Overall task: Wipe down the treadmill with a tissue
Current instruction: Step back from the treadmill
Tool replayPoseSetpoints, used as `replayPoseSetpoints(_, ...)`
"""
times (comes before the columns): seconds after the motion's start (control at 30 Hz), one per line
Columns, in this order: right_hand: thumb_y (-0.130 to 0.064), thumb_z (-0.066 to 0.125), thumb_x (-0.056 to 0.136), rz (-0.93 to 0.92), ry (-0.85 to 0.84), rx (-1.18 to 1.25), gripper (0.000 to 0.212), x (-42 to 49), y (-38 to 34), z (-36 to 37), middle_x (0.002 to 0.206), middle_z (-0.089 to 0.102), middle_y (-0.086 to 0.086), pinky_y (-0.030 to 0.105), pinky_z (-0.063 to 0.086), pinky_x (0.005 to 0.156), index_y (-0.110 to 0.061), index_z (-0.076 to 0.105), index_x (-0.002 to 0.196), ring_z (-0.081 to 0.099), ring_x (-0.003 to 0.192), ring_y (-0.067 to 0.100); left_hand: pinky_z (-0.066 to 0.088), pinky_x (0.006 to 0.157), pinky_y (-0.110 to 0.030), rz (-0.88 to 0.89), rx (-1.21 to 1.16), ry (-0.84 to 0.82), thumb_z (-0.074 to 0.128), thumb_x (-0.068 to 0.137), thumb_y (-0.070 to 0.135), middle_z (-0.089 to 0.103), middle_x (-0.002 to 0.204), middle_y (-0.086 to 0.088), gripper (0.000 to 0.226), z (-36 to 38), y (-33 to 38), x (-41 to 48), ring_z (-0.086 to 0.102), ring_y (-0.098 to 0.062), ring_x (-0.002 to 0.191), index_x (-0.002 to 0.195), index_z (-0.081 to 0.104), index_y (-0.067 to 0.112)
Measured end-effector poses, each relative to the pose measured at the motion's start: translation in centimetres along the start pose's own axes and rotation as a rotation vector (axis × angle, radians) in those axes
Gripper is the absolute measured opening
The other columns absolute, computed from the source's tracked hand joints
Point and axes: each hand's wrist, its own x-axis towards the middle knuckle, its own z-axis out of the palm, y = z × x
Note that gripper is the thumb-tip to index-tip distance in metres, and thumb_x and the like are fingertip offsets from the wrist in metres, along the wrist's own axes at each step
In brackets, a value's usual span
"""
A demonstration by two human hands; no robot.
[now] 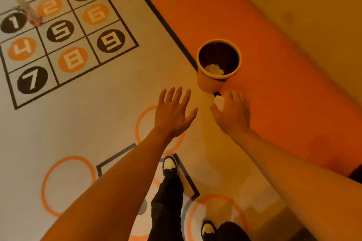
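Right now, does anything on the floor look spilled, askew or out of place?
One thing: a small object lies askew on the number grid, across squares 1 and 2, too blurred to identify. The bin stands upright with a crumpled tissue inside; no spill shows.

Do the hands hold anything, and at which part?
The right hand grips a crumpled white tissue bunched in its palm; only one end shows, by the thumb. The left hand is open and holds nothing.

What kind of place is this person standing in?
Probably a gym or fitness room: the floor has a numbered agility grid and orange rings, plus a small bin.
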Motion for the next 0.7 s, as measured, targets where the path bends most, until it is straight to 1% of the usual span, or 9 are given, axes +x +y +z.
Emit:
replayPoseSetpoints(0.03,-0.059,0.047,0.092,0.037,0.015,0.01,0.057,2.3,-0.7,-0.5,0.112,0.06,0.014,0.044,0.042,0.087,-0.007,0.059,0.112,0.054,0.106,0.033,0.019,0.125,-0.057,0.039,0.006,-0.001,-0.004,0.1,0.07,0.044,0.16,-0.015,0.089,-0.9,-0.7,2.5,0.037,-0.038,0.149,0.159,0.041,0.02)
replayPoseSetpoints(0.17,-0.07,0.022,0.088,0.14,0.011,0.025,0.081,11.3,-2.5,-1.2,0.117,0.06,0.012,0.041,0.042,0.089,-0.007,0.058,0.123,0.053,0.109,0.03,0.022,0.124,-0.059,0.149,0.031,-0.025,-0.001,0.1,0.069,0.045,0.159,-0.015,0.087,-3.8,-3.1,12.6,0.038,-0.039,0.148,0.159,0.04,0.019)
replayPoseSetpoints(0.23,-0.071,0.019,0.087,0.173,0.034,0.047,0.082,14.7,-2.5,-1.3,0.115,0.06,0.012,0.04,0.043,0.088,-0.008,0.059,0.121,0.053,0.107,0.03,0.023,0.124,-0.058,0.19,0.062,-0.019,0.0,0.101,0.069,0.046,0.158,-0.015,0.086,-4.6,-3.6,17.2,0.04,-0.039,0.147,0.158,0.041,0.019)
replayPoseSetpoints(0.27,-0.07,0.019,0.086,0.215,0.038,0.057,0.081,17.2,-2.2,-1.4,0.115,0.06,0.011,0.041,0.043,0.089,-0.009,0.059,0.12,0.053,0.108,0.03,0.024,0.123,-0.058,0.212,0.086,-0.05,0.0,0.101,0.069,0.047,0.157,-0.015,0.086,-5.1,-3.6,20.7,0.041,-0.038,0.147,0.157,0.042,0.019)
replayPoseSetpoints(0.33,-0.068,0.022,0.086,0.223,0.031,0.049,0.076,20.0,-1.8,-1.1,0.116,0.06,0.011,0.043,0.043,0.092,-0.01,0.06,0.117,0.053,0.11,0.031,0.025,0.123,-0.057,0.249,0.089,-0.05,0.002,0.101,0.069,0.048,0.156,-0.015,0.085,-5.3,-3.8,24.2,0.042,-0.038,0.146,0.156,0.044,0.019)
replayPoseSetpoints(0.37,-0.066,0.023,0.087,0.251,0.018,0.06,0.073,21.9,-1.3,-0.9,0.117,0.061,0.011,0.044,0.043,0.093,-0.01,0.06,0.116,0.052,0.111,0.031,0.024,0.123,-0.057,0.269,0.093,-0.08,0.003,0.101,0.069,0.048,0.156,-0.015,0.084,-5.4,-3.5,26.6,0.041,-0.037,0.146,0.157,0.043,0.02)
replayPoseSetpoints(0.5,-0.059,0.035,0.092,0.322,0.026,0.118,0.06,29.5,0.7,0.8,0.119,0.06,0.01,0.043,0.041,0.095,-0.01,0.06,0.116,0.052,0.112,0.03,0.023,0.123,-0.056,0.308,0.118,-0.129,0.001,0.101,0.068,0.046,0.158,-0.014,0.084,-4.5,-2.7,35.3,0.039,-0.036,0.147,0.158,0.04,0.02)
replayPoseSetpoints(0.6,-0.061,0.033,0.091,0.363,0.033,0.16,0.063,34.0,2.2,3.7,0.115,0.062,0.01,0.043,0.044,0.091,-0.01,0.061,0.115,0.054,0.109,0.03,0.021,0.124,-0.054,0.308,0.127,-0.154,0.004,0.102,0.068,0.044,0.159,-0.014,0.081,-1.6,-3.3,40.0,0.038,-0.036,0.148,0.16,0.037,0.022)
replayPoseSetpoints(0.7,-0.059,0.038,0.092,0.413,-0.035,0.168,0.062,36.5,3.7,7.6,0.114,0.062,0.012,0.043,0.043,0.089,-0.007,0.061,0.117,0.054,0.109,0.032,0.019,0.124,-0.054,0.32,0.145,-0.22,0.006,0.103,0.068,0.041,0.162,-0.012,0.078,1.9,-4.6,43.2,0.036,-0.035,0.149,0.162,0.033,0.024)
